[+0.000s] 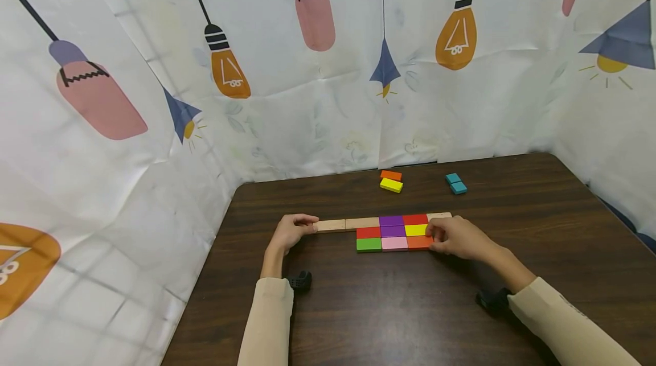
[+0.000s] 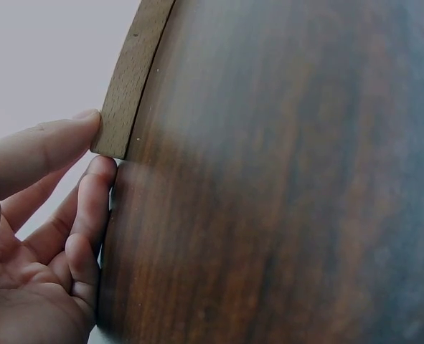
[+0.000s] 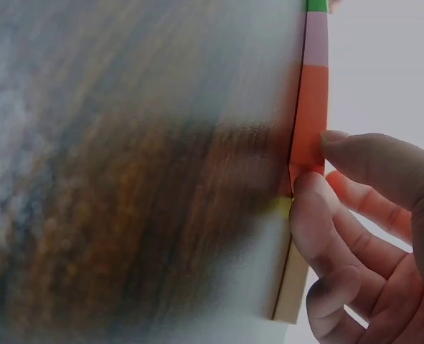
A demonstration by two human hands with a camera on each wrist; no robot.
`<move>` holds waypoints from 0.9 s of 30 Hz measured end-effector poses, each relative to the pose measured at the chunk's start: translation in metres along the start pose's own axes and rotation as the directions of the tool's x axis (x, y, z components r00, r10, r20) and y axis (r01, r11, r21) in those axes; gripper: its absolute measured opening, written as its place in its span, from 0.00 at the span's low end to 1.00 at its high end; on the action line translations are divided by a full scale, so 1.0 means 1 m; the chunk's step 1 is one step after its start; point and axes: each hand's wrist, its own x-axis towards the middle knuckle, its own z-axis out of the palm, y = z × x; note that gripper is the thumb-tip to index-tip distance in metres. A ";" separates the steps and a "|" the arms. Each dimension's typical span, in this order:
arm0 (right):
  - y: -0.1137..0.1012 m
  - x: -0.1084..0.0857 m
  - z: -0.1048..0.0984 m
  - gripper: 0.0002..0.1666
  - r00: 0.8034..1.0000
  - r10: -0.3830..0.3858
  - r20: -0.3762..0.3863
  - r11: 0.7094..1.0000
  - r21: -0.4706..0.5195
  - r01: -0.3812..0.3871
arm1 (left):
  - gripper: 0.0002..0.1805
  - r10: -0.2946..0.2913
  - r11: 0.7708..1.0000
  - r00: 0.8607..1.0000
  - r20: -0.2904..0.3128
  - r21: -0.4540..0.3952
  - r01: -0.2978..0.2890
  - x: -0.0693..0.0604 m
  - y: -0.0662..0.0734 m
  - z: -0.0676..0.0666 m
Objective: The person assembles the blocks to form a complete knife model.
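Only the head view shows the purple blocks [image 1: 393, 231], mid-row on the table [image 1: 389, 309]; the left hand [image 1: 289, 234] pinches a wooden block [image 1: 330, 225] by its left end, the right hand [image 1: 461, 239] an orange block [image 1: 419, 242] by its right.

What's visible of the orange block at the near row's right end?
The orange block is rectangular and plain-faced, looking like painted wood. It lies flat on the dark table, its left end against the pink block, its far side apparently against the yellow block. The right hand touches its right end with thumb and fingertip.
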 end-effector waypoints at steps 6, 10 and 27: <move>-0.001 0.001 -0.001 0.12 1.000 0.009 0.005 1.000 -0.003 -0.009 | 0.12 0.008 1.000 1.000 -0.001 0.004 -0.008 0.001 0.000 0.000; -0.002 0.002 -0.001 0.12 1.000 0.022 0.012 1.000 0.001 -0.022 | 0.12 0.007 1.000 1.000 -0.005 0.007 -0.007 0.000 0.000 0.000; 0.003 0.005 -0.006 0.12 0.999 0.029 0.037 0.999 0.037 -0.030 | 0.12 0.003 1.000 1.000 -0.001 0.003 -0.003 -0.001 0.002 0.000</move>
